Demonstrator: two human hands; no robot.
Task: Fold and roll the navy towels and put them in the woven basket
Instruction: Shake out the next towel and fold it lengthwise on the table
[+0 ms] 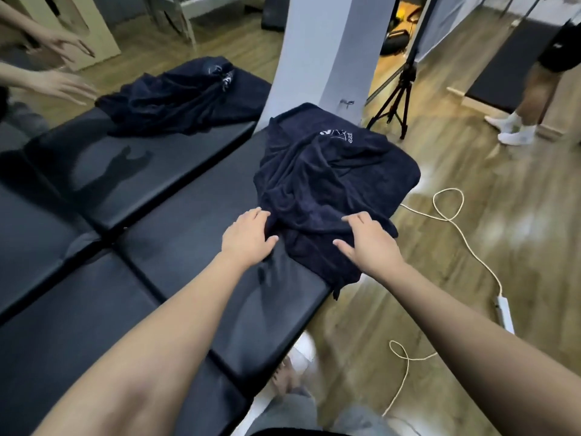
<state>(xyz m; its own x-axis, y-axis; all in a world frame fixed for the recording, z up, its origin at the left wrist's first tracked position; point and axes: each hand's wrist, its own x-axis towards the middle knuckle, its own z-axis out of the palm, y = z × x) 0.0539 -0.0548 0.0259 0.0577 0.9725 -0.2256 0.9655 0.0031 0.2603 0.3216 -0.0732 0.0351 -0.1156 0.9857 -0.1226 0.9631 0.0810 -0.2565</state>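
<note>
We've got both hands out over a crumpled navy towel [330, 177] heaped on the far right end of the black padded bench [176, 234], w/ its near edge drooping off the bench's right side. Left hand [248, 239] lies at the towel's left edge, fingers fairly straight & spread, tips touching the cloth, not gripping anything. Right hand [366, 239] is above the towel's near part, fingers spread & relaxed, holding nothing; can't tell if it's pressing down or just above the fabric. White logo shows on the towel's far side. A mirror [94, 130] runs along the bench's left side & reflects the towel and arms. On the wood floor [471, 231] at right: a white cable [452, 221] looping to a power strip [504, 313], a tripod [397, 99] near a white pillar [317, 51], & another person's legs [531, 99] in white socks further off.
</note>
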